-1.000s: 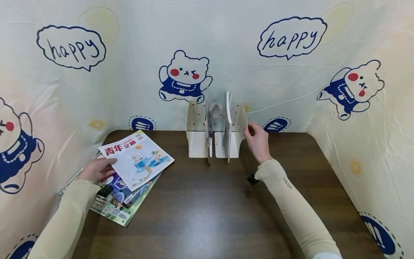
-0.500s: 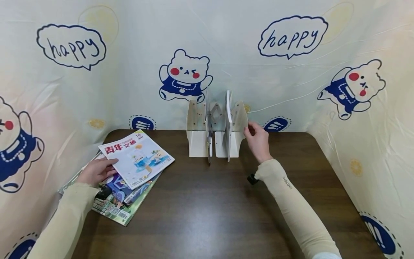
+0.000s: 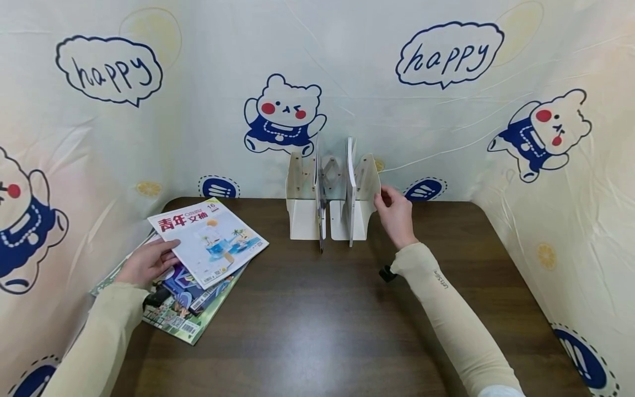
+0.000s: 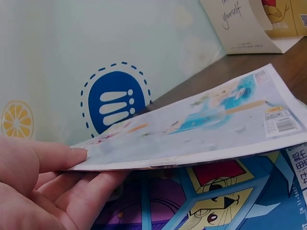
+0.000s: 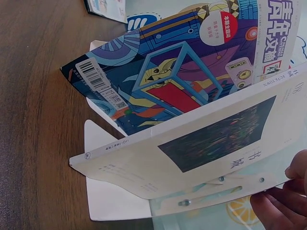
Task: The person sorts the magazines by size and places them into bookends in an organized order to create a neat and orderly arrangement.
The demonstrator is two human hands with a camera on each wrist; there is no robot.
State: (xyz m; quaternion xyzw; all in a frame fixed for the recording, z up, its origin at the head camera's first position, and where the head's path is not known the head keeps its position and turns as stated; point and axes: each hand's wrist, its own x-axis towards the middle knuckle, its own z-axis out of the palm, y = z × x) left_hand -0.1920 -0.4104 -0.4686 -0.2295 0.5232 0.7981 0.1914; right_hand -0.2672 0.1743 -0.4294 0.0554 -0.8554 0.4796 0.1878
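left hand: left hand (image 3: 146, 263) pinches the near-left corner of the top magazine (image 3: 208, 242), thumb on the cover, fingers under. Corner is lifted off the stack (image 3: 181, 309); the far end looks to rest on it.
stack: a few more magazines lie flat under it at the table's (image 3: 317, 325) left edge. Exact count unclear.
right hand: right hand (image 3: 395, 216) holds the right end plate of the rack (image 3: 331, 193); fingertips touch the plate edge, grip looks light.
rack: white expanding stand at the back centre of the table, against the curtain (image 3: 317, 82). Two items already upright in it, one per slot.
progress: judging by layout, two filed, top magazine just being picked up, rest of the stack left. Early to mid stage.
head view only: whole layout, both sleeves, stack well apart from the rack.
left wrist only: the lifted magazine (image 4: 201, 124) from beneath the corner, fingers (image 4: 72, 191) below it, blue-purple cover of the next magazine (image 4: 216, 196) underneath. Rack barely visible, far off.
right wrist only: covers of the filed pair, a colourful magazine (image 5: 182, 72) behind and a pale book (image 5: 192, 153) in front, both leaning; rivets on the end plate (image 5: 216, 191); only the fingertips (image 5: 280, 208) show.
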